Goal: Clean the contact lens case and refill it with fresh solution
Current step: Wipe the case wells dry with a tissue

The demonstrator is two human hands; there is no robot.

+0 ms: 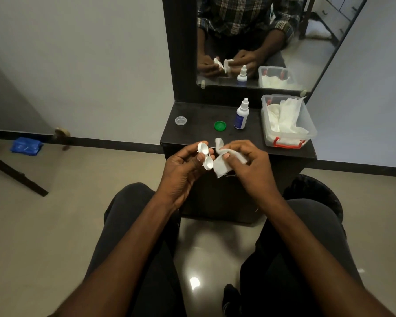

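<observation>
Your left hand (185,165) holds the white lens case (205,156), caps off. Your right hand (249,165) pinches a tissue (224,162) beside it; solution bottle (241,115) stands upright on the dresser top (201,131).

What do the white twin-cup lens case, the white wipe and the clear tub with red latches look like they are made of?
White twin-cup lens case: likely moulded plastic, smooth, rigid cups. White wipe: probably tissue or nonwoven cloth; matte, folds limply. Clear tub with red latches: translucent plastic; contents show through its walls.

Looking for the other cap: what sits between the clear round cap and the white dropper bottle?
Head view: a green round cap between clear round cap and white dropper bottle.
</observation>
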